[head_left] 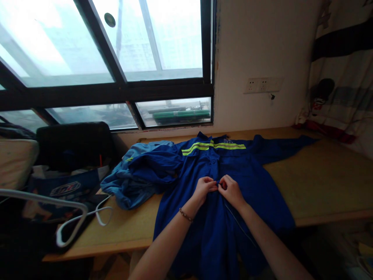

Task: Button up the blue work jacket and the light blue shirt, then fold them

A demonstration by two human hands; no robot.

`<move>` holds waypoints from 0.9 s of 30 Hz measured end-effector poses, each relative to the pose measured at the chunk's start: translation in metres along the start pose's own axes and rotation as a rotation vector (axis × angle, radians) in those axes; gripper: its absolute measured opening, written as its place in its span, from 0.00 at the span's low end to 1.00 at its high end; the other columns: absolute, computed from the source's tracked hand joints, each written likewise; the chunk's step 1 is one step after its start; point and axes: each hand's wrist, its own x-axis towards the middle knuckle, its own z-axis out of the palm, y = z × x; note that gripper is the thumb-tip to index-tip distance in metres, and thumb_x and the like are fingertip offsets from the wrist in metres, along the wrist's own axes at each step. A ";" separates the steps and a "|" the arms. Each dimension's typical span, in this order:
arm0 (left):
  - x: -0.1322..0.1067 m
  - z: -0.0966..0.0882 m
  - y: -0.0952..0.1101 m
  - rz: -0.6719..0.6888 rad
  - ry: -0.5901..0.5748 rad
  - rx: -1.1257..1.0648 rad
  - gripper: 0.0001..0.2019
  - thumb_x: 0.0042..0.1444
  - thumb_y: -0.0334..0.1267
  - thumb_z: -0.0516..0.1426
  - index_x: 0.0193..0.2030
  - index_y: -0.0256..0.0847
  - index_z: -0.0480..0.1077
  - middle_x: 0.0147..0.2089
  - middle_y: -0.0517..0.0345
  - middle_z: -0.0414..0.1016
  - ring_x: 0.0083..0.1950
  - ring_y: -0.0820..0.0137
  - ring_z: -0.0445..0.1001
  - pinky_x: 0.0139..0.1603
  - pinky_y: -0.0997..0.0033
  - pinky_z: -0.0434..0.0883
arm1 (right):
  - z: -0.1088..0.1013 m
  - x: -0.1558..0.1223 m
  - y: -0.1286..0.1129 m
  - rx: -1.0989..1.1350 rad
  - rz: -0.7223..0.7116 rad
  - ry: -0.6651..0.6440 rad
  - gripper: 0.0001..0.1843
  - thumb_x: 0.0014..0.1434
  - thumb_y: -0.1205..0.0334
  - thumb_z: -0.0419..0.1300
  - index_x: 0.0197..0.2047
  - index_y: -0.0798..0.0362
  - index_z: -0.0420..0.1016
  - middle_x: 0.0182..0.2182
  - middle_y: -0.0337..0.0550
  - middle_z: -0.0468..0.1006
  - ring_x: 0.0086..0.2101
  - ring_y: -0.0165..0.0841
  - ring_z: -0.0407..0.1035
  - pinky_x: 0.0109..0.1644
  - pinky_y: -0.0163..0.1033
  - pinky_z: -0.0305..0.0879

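Observation:
A dark blue work jacket (256, 186) with yellow and silver reflective stripes across the chest lies front up, its lower part hanging over the near edge. My left hand (206, 188) and my right hand (230, 191) meet at its front opening, below the chest stripe. Both are closed, pinching the two front edges of the jacket between thumb and fingers. A button shows on the front flap above my hands; whether one is between my fingertips is hidden. Below them the front edges hang apart. My left wrist wears a beaded bracelet (185, 215).
A crumpled light blue garment (128, 190) lies left of the jacket on the wooden table (326, 186). White bent tubing (72, 204), a printed bag (67, 188) and a black chair back (76, 146) stand at left. Behind are a window (163, 39) and wall sockets (263, 85).

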 end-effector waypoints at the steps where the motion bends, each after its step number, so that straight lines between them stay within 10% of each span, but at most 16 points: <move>1: 0.000 0.000 0.000 -0.007 -0.005 -0.026 0.11 0.34 0.29 0.64 0.23 0.33 0.65 0.20 0.60 0.68 0.21 0.75 0.70 0.26 0.75 0.70 | 0.000 0.001 0.001 0.036 0.020 0.008 0.04 0.45 0.71 0.52 0.26 0.52 0.62 0.22 0.36 0.64 0.24 0.27 0.60 0.28 0.32 0.57; 13: 0.001 -0.002 0.003 -0.100 -0.107 -0.206 0.13 0.37 0.22 0.61 0.26 0.35 0.61 0.20 0.62 0.67 0.22 0.75 0.70 0.33 0.70 0.70 | -0.007 0.008 0.013 0.587 0.279 -0.113 0.10 0.43 0.61 0.61 0.31 0.55 0.73 0.30 0.42 0.74 0.31 0.33 0.69 0.37 0.38 0.65; 27: 0.000 -0.004 0.006 -0.081 -0.114 -0.161 0.14 0.37 0.29 0.63 0.24 0.36 0.59 0.20 0.62 0.66 0.22 0.76 0.69 0.29 0.73 0.69 | -0.013 0.001 -0.006 0.157 -0.068 -0.034 0.08 0.52 0.64 0.55 0.35 0.51 0.75 0.30 0.42 0.69 0.32 0.30 0.66 0.37 0.36 0.63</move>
